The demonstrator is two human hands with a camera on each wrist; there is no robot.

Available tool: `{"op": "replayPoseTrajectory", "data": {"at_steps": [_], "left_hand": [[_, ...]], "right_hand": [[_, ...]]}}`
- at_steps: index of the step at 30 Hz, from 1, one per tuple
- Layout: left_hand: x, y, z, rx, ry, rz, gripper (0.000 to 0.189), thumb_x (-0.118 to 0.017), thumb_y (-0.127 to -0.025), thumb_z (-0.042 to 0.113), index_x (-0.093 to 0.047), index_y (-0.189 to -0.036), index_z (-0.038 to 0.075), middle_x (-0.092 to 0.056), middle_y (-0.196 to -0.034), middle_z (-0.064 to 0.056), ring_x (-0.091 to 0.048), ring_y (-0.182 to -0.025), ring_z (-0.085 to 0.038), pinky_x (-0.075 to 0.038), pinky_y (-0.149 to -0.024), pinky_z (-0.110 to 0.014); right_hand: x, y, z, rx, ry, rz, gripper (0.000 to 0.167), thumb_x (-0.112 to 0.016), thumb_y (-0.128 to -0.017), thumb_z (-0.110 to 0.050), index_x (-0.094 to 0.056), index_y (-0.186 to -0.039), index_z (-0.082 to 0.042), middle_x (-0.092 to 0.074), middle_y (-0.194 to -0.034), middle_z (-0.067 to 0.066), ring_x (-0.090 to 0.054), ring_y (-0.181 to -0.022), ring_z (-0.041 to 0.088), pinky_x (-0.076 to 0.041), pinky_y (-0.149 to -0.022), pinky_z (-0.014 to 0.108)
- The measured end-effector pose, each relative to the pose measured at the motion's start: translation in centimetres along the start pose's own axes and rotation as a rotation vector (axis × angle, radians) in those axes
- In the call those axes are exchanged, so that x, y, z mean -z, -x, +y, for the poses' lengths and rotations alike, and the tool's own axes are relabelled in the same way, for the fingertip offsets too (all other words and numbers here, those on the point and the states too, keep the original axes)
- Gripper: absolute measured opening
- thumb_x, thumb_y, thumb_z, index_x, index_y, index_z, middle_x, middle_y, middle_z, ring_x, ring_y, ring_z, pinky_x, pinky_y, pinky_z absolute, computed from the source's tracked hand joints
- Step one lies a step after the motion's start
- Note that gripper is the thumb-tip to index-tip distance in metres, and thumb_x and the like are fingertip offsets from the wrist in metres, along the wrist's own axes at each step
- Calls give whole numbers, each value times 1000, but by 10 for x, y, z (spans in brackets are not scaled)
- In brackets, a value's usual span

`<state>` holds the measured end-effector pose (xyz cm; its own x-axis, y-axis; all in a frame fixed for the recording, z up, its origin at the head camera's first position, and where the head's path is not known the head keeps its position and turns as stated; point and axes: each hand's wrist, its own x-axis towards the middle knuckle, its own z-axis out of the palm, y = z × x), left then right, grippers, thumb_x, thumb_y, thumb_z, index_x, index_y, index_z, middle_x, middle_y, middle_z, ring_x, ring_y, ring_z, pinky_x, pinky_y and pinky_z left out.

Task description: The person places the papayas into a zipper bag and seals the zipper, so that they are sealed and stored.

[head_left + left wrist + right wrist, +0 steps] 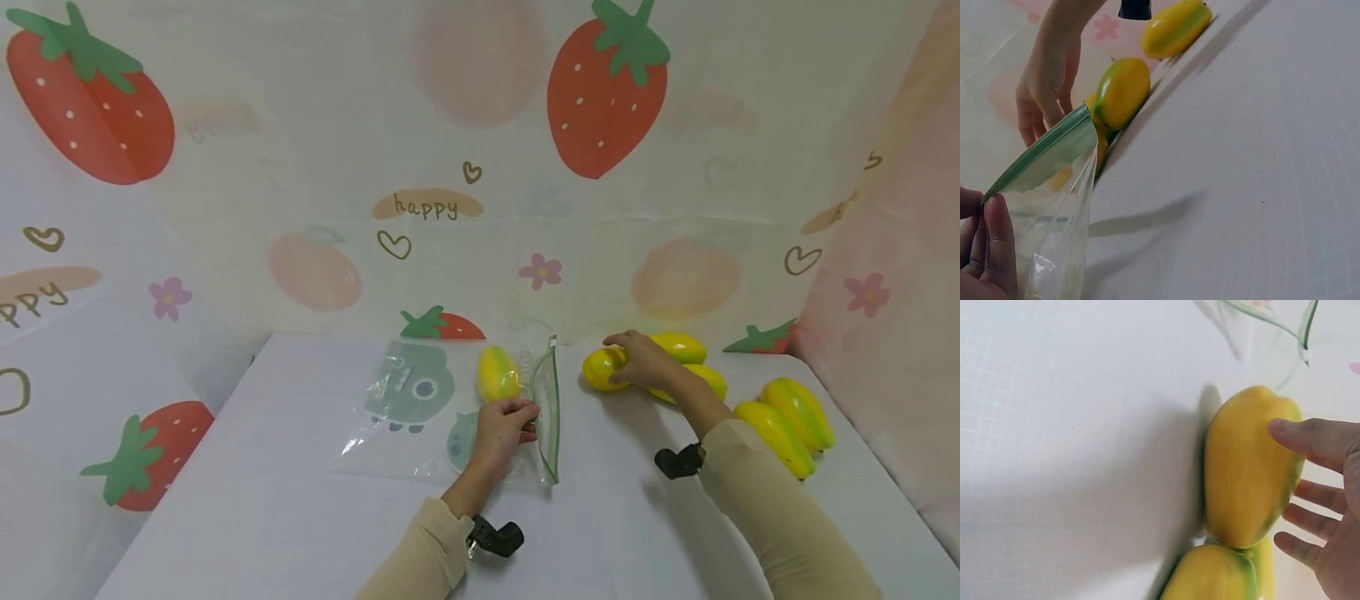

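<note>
My left hand (pixel 504 433) pinches the green zip edge of a clear zip bag (pixel 420 462) with a green cartoon print. The bag lies flat on the table, its mouth to the right and partly spread. A yellow-green papaya (pixel 495 373) shows within the bag's outline near the mouth. My right hand (pixel 642 360) is at another papaya (pixel 1247 469), right of the bag. In the right wrist view, the thumb lies over this papaya and the other fingers are spread along its far side, loosely bent. The left wrist view shows the pinched zip edge (pixel 1041 147) up close.
Beside the right hand lie two more papayas, one behind (pixel 681 345) and one in front (pixel 708 379). Another pair (pixel 776 437) sits farther right, near the table's right side. A printed cloth (pixel 450 275) hangs behind the white table (pixel 270 517).
</note>
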<state>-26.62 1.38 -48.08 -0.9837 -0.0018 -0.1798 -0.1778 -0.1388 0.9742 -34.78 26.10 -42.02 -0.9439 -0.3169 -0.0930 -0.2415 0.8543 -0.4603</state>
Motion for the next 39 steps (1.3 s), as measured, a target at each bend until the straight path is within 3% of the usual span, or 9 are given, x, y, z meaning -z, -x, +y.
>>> {"op": "replayPoseTrajectory", "data": {"at_steps": [5,13,21,34,39], "left_hand": [[1,4,5,7,-1,-17,20,-67,-89,7,-68,-101,-9,-64,-76,2,-57,-59,-8,-55,-55,-19],[0,24,28,9,-4,-34,20,-63,-90,2,-66,-102,-14,-64,-77,-2,-57,-60,-9,-55,-57,-19],[-1,2,-2,-3,-7,-6,20,-68,-88,7,-68,-100,-9,-65,-76,0,-57,-59,-8,-55,-55,-19],[-2,-1,-2,-3,11,-9,19,-67,-87,5,-68,-100,-9,-63,-73,2,-56,-58,-8,-55,-55,-18],[-2,1,-2,1,2,-7,19,-67,-88,5,-68,-100,-9,-63,-73,2,-56,-59,-8,-55,-55,-18]], "right_hand": [[-2,-4,2,2,16,-25,66,-74,-81,-9,-46,-140,3,-39,-145,32,-38,-132,49,-30,-112,63],[-5,-3,5,9,10,-47,69,-71,-78,-2,-44,-141,2,-39,-145,31,-37,-132,48,-30,-113,62],[-5,-1,7,38,105,-42,65,-65,-80,4,-44,-141,3,-45,-140,30,-43,-129,47,-33,-111,61],[-3,1,4,61,161,-22,63,-75,-81,-6,-48,-137,6,-52,-128,30,-49,-118,45,-39,-106,59],[-7,2,4,55,148,-11,62,-74,-82,-6,-48,-137,7,-52,-131,29,-49,-120,44,-38,-108,58]]}}
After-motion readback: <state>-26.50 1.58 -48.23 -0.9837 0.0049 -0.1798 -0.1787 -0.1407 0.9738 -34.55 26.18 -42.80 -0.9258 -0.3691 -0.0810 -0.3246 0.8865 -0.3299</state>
